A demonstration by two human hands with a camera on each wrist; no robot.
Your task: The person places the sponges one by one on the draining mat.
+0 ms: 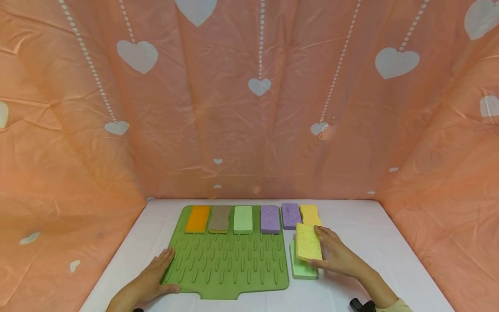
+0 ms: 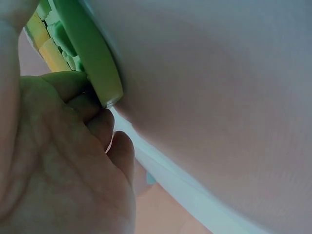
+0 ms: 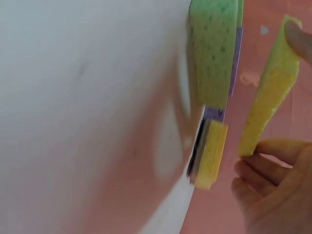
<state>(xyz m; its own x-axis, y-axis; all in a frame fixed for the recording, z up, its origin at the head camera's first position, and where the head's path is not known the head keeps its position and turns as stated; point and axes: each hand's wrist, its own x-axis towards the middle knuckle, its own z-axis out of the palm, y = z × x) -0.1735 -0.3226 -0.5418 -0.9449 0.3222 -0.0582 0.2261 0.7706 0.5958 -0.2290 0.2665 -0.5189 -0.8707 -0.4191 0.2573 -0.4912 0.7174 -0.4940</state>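
My right hand (image 1: 337, 255) pinches a yellow sponge (image 1: 308, 242) between thumb and fingertips, holding it raised and tilted. In the right wrist view the yellow sponge (image 3: 270, 92) is gripped at its two ends, apart from the surface. Beneath it in the head view lies a light green sponge (image 1: 304, 273), partly covered, just right of a green ridged mat (image 1: 230, 264). My left hand (image 1: 152, 277) rests against the mat's left edge, fingers fairly straight and thumb near its front corner. In the left wrist view, fingers (image 2: 73, 87) touch the mat's rim (image 2: 100, 73).
Across the back of the mat lie an orange sponge (image 1: 198, 219), a grey-brown scrub sponge (image 1: 220, 218), a pale green sponge (image 1: 243, 219) and a purple sponge (image 1: 270, 219). Beyond its right edge are another purple sponge (image 1: 291, 216) and a yellow scrub sponge (image 1: 310, 213) on the white table (image 1: 362, 225).
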